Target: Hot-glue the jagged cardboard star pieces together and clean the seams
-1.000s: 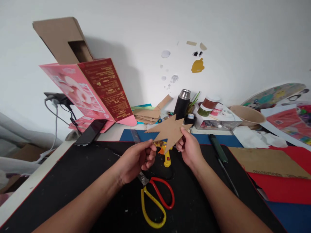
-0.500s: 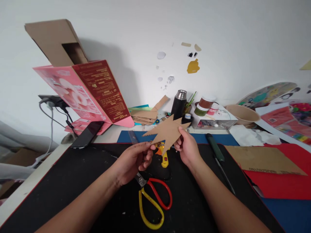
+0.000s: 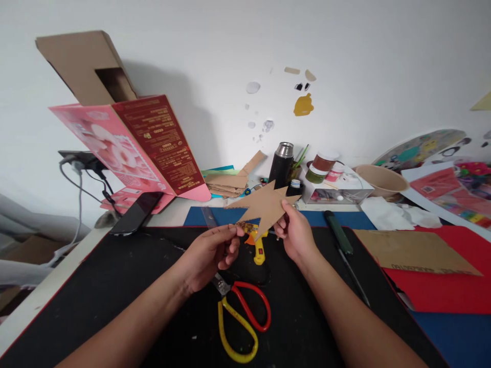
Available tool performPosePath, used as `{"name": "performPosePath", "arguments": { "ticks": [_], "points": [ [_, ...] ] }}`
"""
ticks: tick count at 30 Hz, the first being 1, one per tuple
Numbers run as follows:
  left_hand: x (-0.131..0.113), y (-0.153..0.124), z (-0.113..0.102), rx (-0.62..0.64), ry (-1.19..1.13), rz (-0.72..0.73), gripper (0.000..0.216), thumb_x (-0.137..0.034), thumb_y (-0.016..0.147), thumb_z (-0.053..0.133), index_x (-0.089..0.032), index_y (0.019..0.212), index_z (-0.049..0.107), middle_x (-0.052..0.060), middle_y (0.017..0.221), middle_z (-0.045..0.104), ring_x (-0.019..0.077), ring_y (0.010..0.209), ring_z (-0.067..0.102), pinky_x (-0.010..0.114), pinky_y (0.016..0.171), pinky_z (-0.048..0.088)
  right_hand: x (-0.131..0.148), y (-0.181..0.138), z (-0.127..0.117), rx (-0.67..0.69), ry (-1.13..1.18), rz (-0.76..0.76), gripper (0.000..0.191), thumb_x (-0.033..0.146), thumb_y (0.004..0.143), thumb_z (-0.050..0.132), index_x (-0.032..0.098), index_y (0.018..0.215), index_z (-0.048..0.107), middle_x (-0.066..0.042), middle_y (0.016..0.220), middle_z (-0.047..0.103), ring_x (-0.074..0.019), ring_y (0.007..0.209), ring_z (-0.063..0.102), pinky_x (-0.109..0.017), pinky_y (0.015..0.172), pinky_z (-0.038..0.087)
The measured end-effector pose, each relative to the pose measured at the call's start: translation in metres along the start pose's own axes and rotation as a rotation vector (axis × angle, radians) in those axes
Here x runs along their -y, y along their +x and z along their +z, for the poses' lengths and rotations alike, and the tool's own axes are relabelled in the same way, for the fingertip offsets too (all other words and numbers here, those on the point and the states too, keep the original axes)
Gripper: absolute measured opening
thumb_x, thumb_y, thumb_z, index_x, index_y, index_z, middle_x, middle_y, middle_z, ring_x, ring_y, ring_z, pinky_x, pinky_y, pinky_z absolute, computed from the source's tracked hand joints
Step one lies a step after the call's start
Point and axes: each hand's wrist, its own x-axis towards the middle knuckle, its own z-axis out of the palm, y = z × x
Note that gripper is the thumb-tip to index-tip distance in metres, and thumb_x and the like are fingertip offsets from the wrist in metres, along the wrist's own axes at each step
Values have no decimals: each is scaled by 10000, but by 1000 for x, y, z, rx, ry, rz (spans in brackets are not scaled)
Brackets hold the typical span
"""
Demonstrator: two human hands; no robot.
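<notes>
Red-edged mat (image 3: 303, 317) spreads wide beneath hands (image 3: 210, 255) (image 3: 297, 230) holding cardboard (image 3: 263, 205).

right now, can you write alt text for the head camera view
A person's left hand and right hand hold a spiky cardboard cutout above a black mat. Red-and-yellow-handled scissors and a yellow tool lie on it; behind stand a black flask and pink packaging.

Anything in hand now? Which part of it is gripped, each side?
Spiky cardboard cutout. The right hand grips its right edge, thumb on top; the left hand pinches the tip of a lower-left spike.
</notes>
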Motion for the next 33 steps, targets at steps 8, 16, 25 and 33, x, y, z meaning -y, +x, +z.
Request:
{"name": "performPosePath", "arguments": {
  "ticks": [8, 16, 25, 33],
  "points": [
    [1, 0, -1, -18, 134, 71, 535, -541, 642, 994, -156, 811, 663, -50, 578, 573, 62, 455, 481, 170, 399, 261, 0, 0, -1, 6, -22, -4, 546, 539, 769, 883, 229, 636, 454, 98, 448, 405, -64, 354, 354, -185, 340, 190],
    [-2, 1, -1, -103, 308, 193, 564, -615, 660, 954, -176, 816, 635, -25, 665, 660, 83, 491, 558, 185, 432, 347, -1, 0, -1, 7, -26, -11, 540, 548, 760, 891, 229, 660, 468, 102, 462, 408, -65, 358, 361, -182, 344, 192],
    [-5, 8, -12, -169, 161, 263, 544, -597, 647, 924, -186, 782, 595, -89, 542, 460, 54, 408, 404, 190, 409, 196, 1, 0, 0, -4, -1, 9, 544, 531, 758, 890, 232, 657, 447, 106, 462, 394, -63, 363, 350, -178, 341, 179],
    [-6, 14, -20, -209, 130, 324, 589, -623, 743, 845, -216, 636, 433, -111, 518, 286, 36, 408, 229, 196, 396, 160, 0, -1, 0, 2, -1, 13, 552, 540, 738, 902, 229, 655, 453, 104, 455, 399, -61, 362, 350, -176, 345, 182]
  ]
}}
